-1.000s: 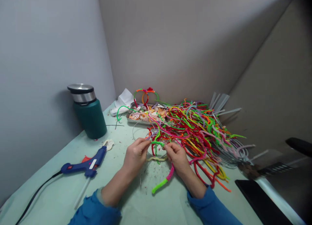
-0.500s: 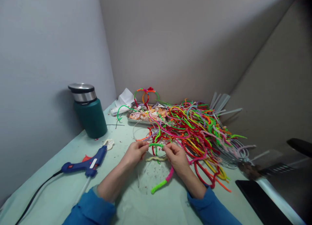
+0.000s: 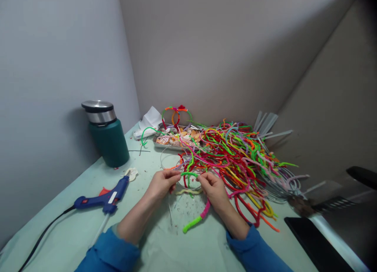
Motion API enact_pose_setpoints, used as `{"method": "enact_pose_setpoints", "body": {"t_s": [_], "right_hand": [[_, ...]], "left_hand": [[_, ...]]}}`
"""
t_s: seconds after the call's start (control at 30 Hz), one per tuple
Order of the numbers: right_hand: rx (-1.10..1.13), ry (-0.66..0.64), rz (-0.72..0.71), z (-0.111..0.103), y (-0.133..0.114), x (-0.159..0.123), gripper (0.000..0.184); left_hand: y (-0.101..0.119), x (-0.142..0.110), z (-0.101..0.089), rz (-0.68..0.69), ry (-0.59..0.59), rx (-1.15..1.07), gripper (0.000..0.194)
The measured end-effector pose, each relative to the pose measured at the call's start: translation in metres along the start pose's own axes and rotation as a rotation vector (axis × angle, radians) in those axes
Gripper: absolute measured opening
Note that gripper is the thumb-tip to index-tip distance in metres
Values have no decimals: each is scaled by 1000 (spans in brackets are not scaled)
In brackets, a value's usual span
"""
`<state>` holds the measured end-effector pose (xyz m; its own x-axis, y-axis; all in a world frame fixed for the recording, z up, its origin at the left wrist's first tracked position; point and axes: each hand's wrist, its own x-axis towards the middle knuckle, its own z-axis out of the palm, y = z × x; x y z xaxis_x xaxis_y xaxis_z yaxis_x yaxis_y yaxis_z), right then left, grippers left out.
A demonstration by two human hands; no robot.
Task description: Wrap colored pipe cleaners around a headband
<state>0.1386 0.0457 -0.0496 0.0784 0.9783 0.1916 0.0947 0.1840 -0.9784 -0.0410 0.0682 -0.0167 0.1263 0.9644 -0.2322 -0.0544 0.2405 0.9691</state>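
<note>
The left hand (image 3: 161, 184) and right hand (image 3: 214, 188) are both pinched, thumb against fingertip, with a short green fuzzy strip (image 3: 189, 173) stretched between them just above the table (image 3: 159, 244). Compared with a second ago, the left wrist sits lower, the strip has dropped slightly, and a thin wire (image 3: 171, 215) below the left hand has shifted; the right hand hardly differs. Both grips remain on the strip, so this looks like fine adjustment rather than a release.

A pink-and-green wrapped length (image 3: 204, 214) curves out from beneath the right hand toward the near side; whether it joins the strip is hidden. A cream strip (image 3: 188, 192) lies just beneath, between the hands.

Farther right spreads a tangled heap of coloured fuzzy stems (image 3: 238, 154). On the far side, a metal tray (image 3: 171, 147) holds small pieces, with colourful loops (image 3: 176, 109) behind. To the left lie a blue glue gun (image 3: 103, 201) and, beyond it, an upright green bottle (image 3: 110, 144).
</note>
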Motion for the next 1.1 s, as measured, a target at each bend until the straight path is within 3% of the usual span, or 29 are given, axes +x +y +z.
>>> {"method": "enact_pose_setpoints", "body": {"t_s": [0.23, 0.43, 0.53, 0.7, 0.8, 0.93, 1.03, 1.1], "right_hand": [[13, 8, 13, 1, -1, 0, 27], [9, 11, 21, 2, -5, 0, 27], [7, 5, 18, 2, -4, -1, 25], [-1, -11, -21, 1, -1, 0, 24], [1, -9, -22, 1, 0, 1, 24], [26, -4, 26, 1, 1, 1, 24], [31, -9, 36, 1, 1, 1, 24], [21, -7, 27, 1, 1, 0, 25]], "left_hand": [[3, -4, 3, 129, 75, 228, 19], [-1, -3, 4, 166, 64, 332, 20], [-2, -2, 3, 78, 2, 280, 23], [-2, -3, -2, -127, -262, -64, 29], [0, -3, -3, -140, -281, -83, 26], [1, -2, -1, 52, -100, 251, 14], [-3, -2, 0, 372, 100, 550, 6], [-6, -3, 0, 572, 164, 690, 8]]}}
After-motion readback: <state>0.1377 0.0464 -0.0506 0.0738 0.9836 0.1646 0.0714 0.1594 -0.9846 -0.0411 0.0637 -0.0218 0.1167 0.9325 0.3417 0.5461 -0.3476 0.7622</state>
